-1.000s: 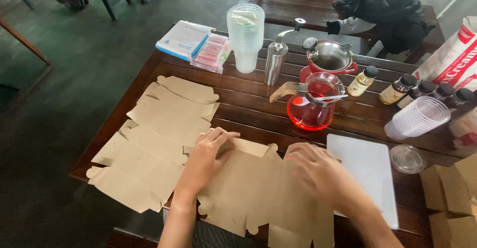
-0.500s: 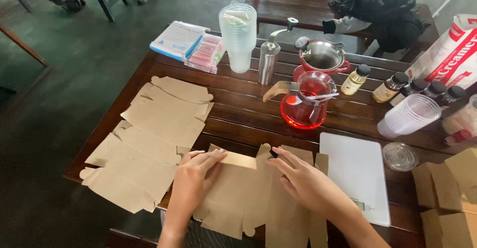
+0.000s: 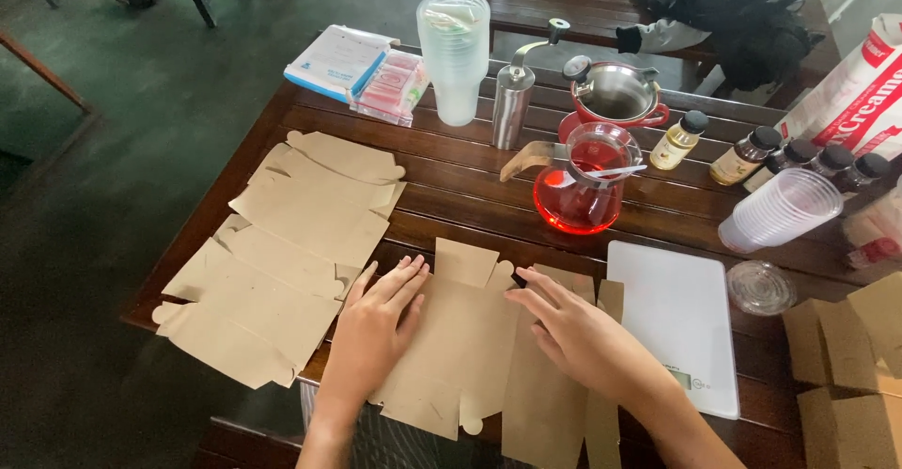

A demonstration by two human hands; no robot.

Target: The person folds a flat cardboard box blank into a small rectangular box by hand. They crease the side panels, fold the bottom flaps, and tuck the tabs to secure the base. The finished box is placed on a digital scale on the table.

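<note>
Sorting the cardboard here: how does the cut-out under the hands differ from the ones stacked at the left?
The cut-out under the hands is single and pressed by both hands; the stacked cut-outs overlap and lie untouched. The first sits at the table's near edge, the stack overhangs its left edge. Both are flat brown cardboard.

Your flat kraft-brown cardboard box blank [image 3: 465, 337] lies unfolded at the lower centre of the frame, on the near edge of the dark slatted table. It is die-cut, with a squarish tab pointing toward the upper frame and rounded lobes along its lower edge. One crease runs top to bottom through the middle; the right panel sits slightly raised along it. Narrow side strips trail off toward the lower right. Surface plain, unprinted, with a few small specks. The lower edge overhangs the table.
</note>
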